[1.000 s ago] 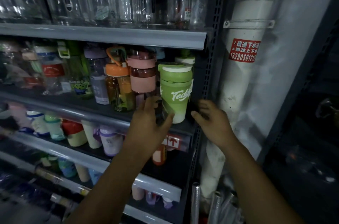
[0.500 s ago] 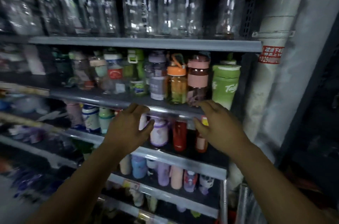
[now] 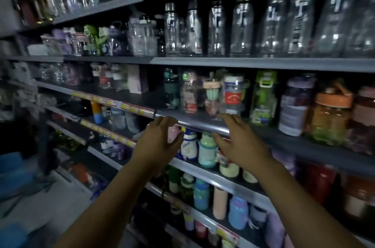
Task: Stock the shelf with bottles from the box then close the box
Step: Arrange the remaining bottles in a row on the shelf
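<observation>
Your left hand and right hand are empty and loose by the shelf. Bottles fill it; the box, not seen, likely needs closing.

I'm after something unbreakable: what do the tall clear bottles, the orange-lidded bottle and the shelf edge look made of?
Tall clear bottles: see-through, glossy, sharp glints; glass or clear plastic, cannot tell which. Orange-lidded bottle: tinted transparent body, matte orange lid, probably plastic. Shelf edge: smooth grey with soft sheen, likely painted metal.
</observation>
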A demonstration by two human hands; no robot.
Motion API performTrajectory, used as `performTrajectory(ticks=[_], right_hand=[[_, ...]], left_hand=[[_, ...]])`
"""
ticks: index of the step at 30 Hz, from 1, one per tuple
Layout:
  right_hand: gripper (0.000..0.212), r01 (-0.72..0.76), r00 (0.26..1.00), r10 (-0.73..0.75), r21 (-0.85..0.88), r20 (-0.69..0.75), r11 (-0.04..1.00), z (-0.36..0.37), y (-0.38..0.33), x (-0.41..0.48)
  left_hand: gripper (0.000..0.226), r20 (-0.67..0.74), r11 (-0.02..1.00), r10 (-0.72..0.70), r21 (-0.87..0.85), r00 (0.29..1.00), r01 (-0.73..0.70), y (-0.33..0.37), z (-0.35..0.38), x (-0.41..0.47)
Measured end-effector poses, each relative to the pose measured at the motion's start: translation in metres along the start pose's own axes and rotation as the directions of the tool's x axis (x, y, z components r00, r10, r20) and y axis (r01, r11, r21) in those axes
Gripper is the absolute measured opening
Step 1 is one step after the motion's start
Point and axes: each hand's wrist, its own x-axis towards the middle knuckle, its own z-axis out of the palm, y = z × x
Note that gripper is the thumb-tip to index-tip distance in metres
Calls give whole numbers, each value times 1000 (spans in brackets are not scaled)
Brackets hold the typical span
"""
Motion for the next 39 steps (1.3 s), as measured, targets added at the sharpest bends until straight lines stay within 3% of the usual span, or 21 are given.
performTrajectory(ticks=[3,9,18,25,29,33,37,39], right_hand=[[56,22,1000,-23,30,18,999,51,-16,52],[59,-22,1000,19,107,21,994,144,-32,164],[71,-179,980,193,218,-45,959,235,-48,257],[79,-314,902,363,222,-233,923,281,-55,288],[66,-360,854,423,244,-302,901,293,-67,294],[50,-379,826,450,256,-339,889,297,-71,298],[41,-437,775,523,297,-355,849,298,-74,302],[47,-487,756,547,250,-359,837,298,-77,307]], left_hand=[[47,0,1000,-8,-24,1000,8,-54,2,39],[26,12,990,-61,-124,998,62,-150,26,120],[37,83,937,-112,-323,990,134,-250,76,222],[40,231,820,45,-564,972,96,-284,119,283],[38,314,745,153,-659,937,99,-300,128,303],[40,404,741,269,-666,874,80,-311,131,321],[78,407,724,374,-689,833,12,-322,134,333],[72,404,723,395,-691,825,-7,-327,134,336]])
